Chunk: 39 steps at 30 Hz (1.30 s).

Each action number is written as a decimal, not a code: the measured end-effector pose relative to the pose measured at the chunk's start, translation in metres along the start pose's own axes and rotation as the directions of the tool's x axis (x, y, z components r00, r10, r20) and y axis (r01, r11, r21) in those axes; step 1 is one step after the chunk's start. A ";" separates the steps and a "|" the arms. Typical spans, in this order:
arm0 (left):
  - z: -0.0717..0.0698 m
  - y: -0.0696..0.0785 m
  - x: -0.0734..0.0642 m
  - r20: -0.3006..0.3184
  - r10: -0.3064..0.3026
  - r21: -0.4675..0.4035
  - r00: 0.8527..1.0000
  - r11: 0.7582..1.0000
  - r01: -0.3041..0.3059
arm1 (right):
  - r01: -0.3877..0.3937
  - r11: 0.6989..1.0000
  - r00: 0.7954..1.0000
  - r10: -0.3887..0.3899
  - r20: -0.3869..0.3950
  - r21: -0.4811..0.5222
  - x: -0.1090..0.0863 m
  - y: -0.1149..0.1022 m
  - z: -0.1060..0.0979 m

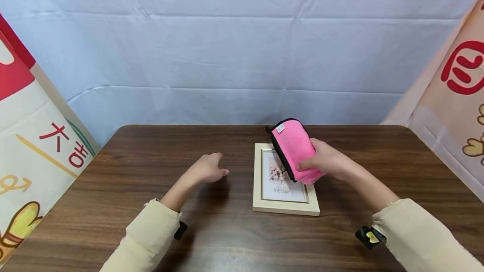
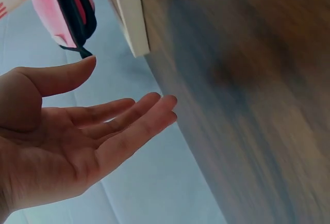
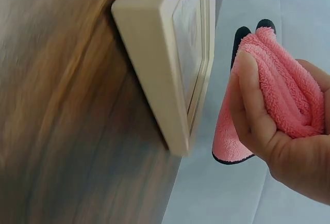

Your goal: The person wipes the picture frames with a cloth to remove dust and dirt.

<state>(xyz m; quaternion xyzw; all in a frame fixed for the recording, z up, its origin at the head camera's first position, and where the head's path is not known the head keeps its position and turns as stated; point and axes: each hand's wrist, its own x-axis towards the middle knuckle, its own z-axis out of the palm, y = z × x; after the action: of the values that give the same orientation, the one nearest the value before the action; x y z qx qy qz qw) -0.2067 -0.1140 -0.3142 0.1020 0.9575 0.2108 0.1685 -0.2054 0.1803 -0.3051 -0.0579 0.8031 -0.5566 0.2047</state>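
Observation:
My right hand (image 1: 327, 158) grips a folded pink cloth (image 1: 293, 144) with black edging and a small white label. In the right wrist view the fluffy pink cloth (image 3: 278, 84) is bunched between thumb and fingers. It is held over a cream picture frame (image 1: 258, 179), hiding part of the print with pink blossoms. The picture frame lies flat on the table, its pale side (image 3: 149, 53) plain in the right wrist view. Left of it, my left hand (image 1: 206, 169) hovers above the table with nothing in it, fingers loosely extended and thumb apart in the left wrist view.
The dark wood-grain table (image 1: 113, 179) ends at a far edge before a pale blue-white cloth backdrop (image 1: 227, 53). Printed hangings with red characters stand at the left (image 1: 45, 146) and right (image 1: 453, 95). Both wrists carry black straps below cream sleeves.

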 end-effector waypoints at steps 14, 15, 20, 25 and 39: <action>-0.006 -0.024 -0.011 -0.038 -0.014 0.010 0.999 1.000 0.015 | 0.068 0.997 0.997 -0.068 0.021 -0.041 0.006 -0.017 0.052; -0.006 -0.025 -0.011 -0.039 -0.013 0.011 0.999 1.000 0.013 | 0.060 0.998 0.998 -0.059 0.026 -0.021 0.007 -0.018 0.056; -0.006 -0.028 -0.012 -0.031 -0.013 0.020 0.999 1.000 0.014 | 0.036 0.996 0.999 -0.038 -0.027 -0.078 0.013 -0.022 0.074; -0.008 -0.025 -0.013 -0.037 -0.019 0.029 0.999 0.999 0.020 | 0.014 0.988 0.996 -0.028 -0.087 -0.156 0.018 -0.027 0.093; -0.014 -0.034 -0.014 -0.071 0.005 0.017 0.997 1.000 -0.004 | -0.004 0.983 0.992 -0.019 -0.123 -0.185 0.034 -0.030 0.124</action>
<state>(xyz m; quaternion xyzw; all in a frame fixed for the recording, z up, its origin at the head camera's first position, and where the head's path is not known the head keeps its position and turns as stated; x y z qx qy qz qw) -0.2035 -0.1529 -0.3128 0.0979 0.9644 0.2067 0.1330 -0.1919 0.0499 -0.3236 -0.0448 0.8622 -0.4830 0.1460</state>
